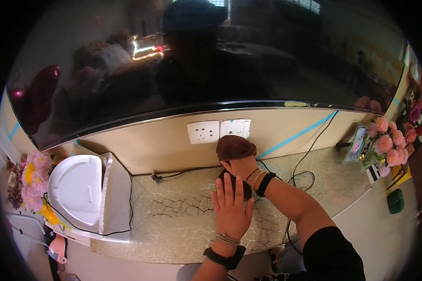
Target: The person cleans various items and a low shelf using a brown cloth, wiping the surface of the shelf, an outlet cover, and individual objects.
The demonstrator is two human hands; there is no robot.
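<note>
My right hand (242, 167) grips a reddish-brown rounded thing (234, 146) with a fold along its side, perhaps a cloth. It is held just below the white wall sockets (204, 132), and most of my fingers are hidden behind it. Under and between my hands is a dark brown object (247, 192), too covered to identify. My left hand (231, 209) lies flat over its near side, fingers extended and apart. Both hands are above a cabinet top (183, 224) with a gold crackle pattern.
A large television (211, 77) overhangs the back. On the left stands a white device (77, 189) near artificial flowers (37, 172). A loose plug (157, 178) and a black cable (304, 179) lie on the top. Pink flowers (388, 144) and a framed picture (356, 143) stand right.
</note>
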